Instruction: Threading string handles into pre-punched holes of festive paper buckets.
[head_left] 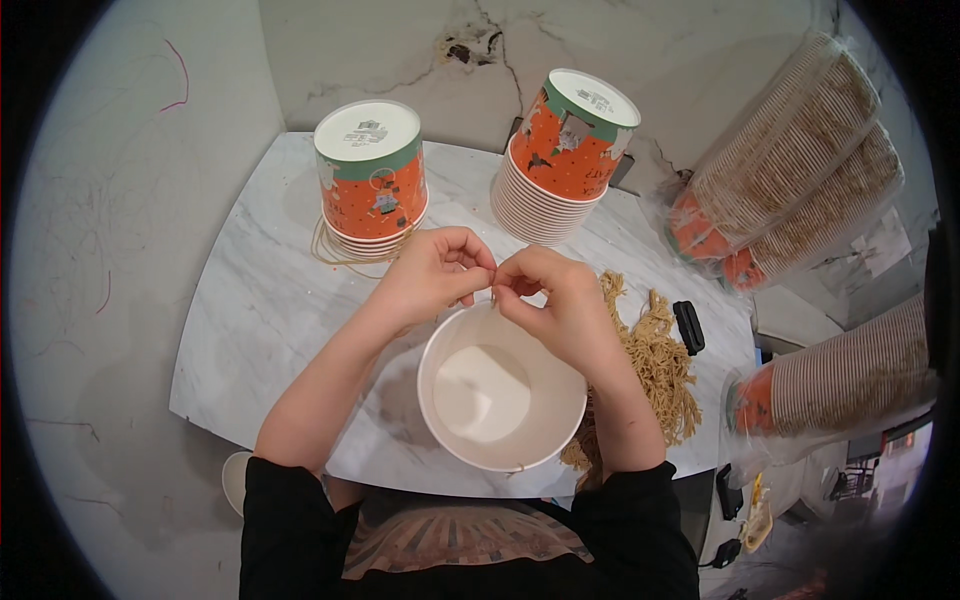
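A large white paper bucket point(480, 400) stands with its open mouth up in front of me at the table's near edge. Over its far rim, my left hand point(440, 268) and my right hand point(545, 295) meet, fingertips pinched together. A bit of tan cord point(493, 299) shows between them at the rim; the rest is covered by my fingers. On the near rim sits a small cord knot point(518, 467). Beside my right forearm lies a heap of tan cords point(655, 365), partly under the arm.
Upside-down stacks of orange-and-green buckets stand at the back left point(370, 190) and back centre point(570, 140); cord loops hang round the left one. Plastic-wrapped bucket stacks point(785, 150) rise at the right. A black object point(688, 328) lies by the cords on the marble-patterned table point(260, 320).
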{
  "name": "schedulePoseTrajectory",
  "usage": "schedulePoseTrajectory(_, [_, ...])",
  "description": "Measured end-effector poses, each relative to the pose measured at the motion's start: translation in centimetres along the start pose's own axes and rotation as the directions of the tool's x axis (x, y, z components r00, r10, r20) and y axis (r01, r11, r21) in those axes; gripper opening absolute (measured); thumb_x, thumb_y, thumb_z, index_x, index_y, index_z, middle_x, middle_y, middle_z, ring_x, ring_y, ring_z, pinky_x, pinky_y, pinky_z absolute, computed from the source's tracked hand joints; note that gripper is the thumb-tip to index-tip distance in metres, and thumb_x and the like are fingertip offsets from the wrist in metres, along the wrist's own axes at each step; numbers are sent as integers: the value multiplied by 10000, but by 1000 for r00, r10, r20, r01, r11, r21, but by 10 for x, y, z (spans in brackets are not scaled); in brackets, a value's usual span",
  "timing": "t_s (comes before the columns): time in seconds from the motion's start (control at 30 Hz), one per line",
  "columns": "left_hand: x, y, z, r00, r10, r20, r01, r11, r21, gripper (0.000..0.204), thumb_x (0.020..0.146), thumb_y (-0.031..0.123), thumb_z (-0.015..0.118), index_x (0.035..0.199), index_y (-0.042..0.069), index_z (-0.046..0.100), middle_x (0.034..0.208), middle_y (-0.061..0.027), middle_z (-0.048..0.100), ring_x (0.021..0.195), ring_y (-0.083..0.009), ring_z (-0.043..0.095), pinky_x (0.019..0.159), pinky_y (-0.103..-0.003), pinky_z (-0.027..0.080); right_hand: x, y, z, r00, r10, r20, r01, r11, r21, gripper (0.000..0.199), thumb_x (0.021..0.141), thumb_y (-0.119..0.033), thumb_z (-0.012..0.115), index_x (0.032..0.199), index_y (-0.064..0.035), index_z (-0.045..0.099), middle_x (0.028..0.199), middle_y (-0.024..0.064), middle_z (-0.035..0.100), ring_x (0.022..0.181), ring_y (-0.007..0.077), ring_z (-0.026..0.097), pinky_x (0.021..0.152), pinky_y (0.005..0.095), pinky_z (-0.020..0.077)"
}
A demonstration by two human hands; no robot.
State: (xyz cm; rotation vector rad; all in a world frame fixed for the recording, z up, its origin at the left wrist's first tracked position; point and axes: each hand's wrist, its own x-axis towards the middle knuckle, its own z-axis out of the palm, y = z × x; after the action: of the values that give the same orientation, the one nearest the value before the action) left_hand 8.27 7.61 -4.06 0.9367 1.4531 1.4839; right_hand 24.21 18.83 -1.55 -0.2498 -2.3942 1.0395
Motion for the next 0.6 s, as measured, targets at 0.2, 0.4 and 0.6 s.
schedulePoseTrajectory(0.2, [5, -9, 1, 996, 83, 20, -81, 993, -85, 72, 914, 28, 694, 956, 33, 637, 848, 6, 671, 657, -1, 580, 529, -156, 420, 5, 16, -9, 978, 188, 88, -200, 968, 152, 66, 922, -43, 664, 947, 14, 643, 851, -2, 653, 771, 62, 635, 688, 235, 521])
schedulePoseTrajectory(0.4, [7, -13, 3, 993, 115, -8, -115, 982, -153, 117, 919, 46, 708, 1012, 26, 641, 893, -1, 660, 749, -27, 630, 629, -174, 506, 10, 24, -8, 975, 209, 77, -223, 925, 309, 77, 940, -66, 668, 951, 4, 640, 810, 7, 649, 699, 61, 596, 619, 235, 492])
schedulePoseTrajectory(0.6, [6, -9, -1, 998, 49, 37, -43, 987, -156, 113, 926, 80, 725, 1004, 49, 651, 900, 28, 685, 716, 13, 590, 556, -143, 414, 11, 25, -8, 968, 222, 117, -250, 897, 365, 65, 931, -57, 695, 961, -15, 656, 842, -18, 647, 692, 46, 580, 619, 221, 486])
